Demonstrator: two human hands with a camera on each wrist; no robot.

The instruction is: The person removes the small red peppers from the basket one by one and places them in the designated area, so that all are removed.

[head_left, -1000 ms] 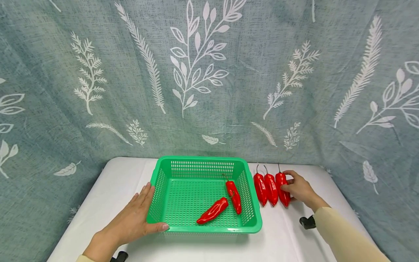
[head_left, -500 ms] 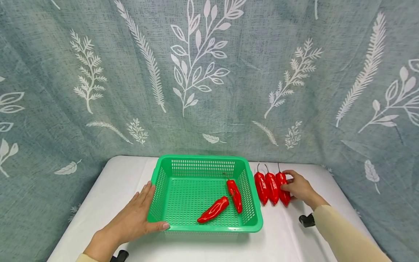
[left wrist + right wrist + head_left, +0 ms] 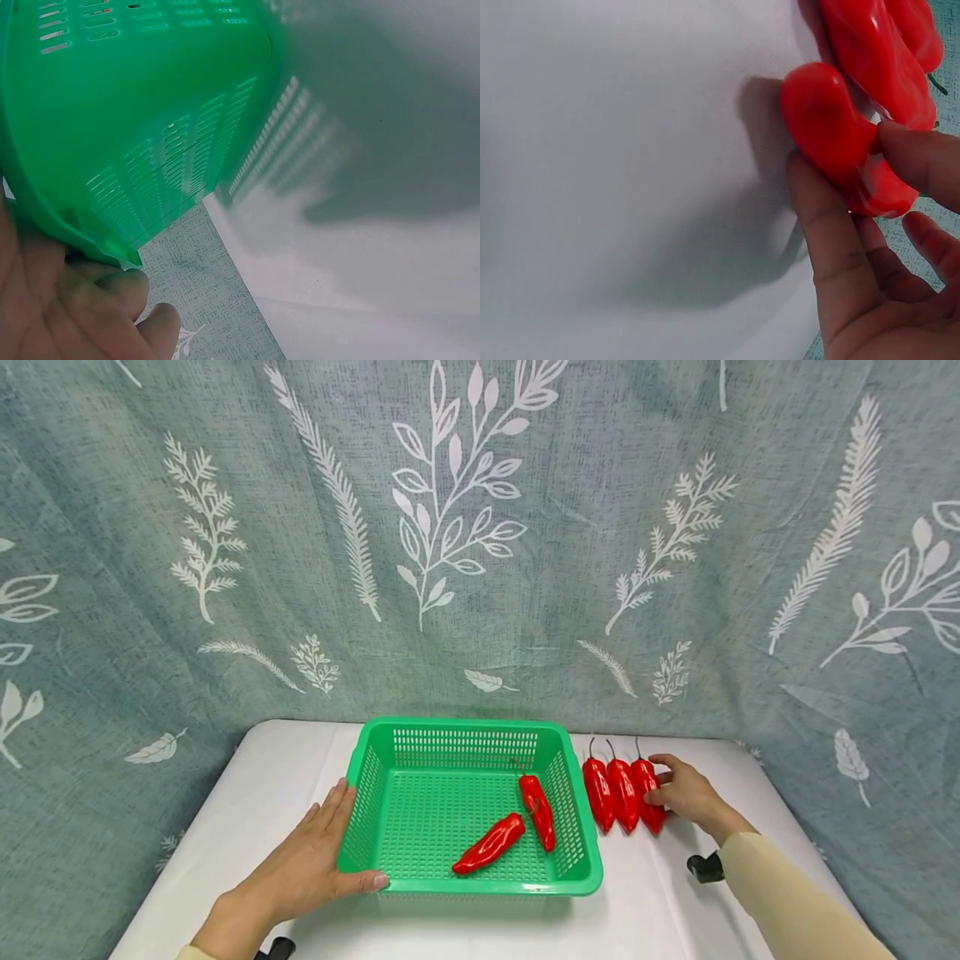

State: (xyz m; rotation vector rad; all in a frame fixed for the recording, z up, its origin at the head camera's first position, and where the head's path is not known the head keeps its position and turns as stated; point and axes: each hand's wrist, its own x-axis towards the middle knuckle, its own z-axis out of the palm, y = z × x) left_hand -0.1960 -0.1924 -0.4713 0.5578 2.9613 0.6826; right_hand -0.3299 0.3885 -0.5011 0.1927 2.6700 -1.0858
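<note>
My left hand (image 3: 296, 864) rests along the left side of a green plastic basket (image 3: 480, 887), fingers straight against the rim and thumb on its front edge. In the left wrist view its fingers lie right at the basket's rim (image 3: 45, 199). Off to the right, my right hand (image 3: 692, 795) pinches the rightmost of three red chili peppers (image 3: 643, 774) standing in a row on the white cloth. The right wrist view has this pepper (image 3: 821, 120) between thumb and fingers, close over the cloth. Its neighbours are a middle pepper (image 3: 623, 797) and a left pepper (image 3: 597, 795).
Inside the basket lie two more red peppers, one slanted (image 3: 489, 844) and one nearly upright (image 3: 537, 812), on the right half of its floor. The white-covered table (image 3: 637, 902) ends against a grey-green curtain (image 3: 480, 677) with white leaf prints.
Almost nothing differs. The right hand stays on the rightmost pepper, which has shifted very slightly toward the middle one. The left hand remains at the basket.
</note>
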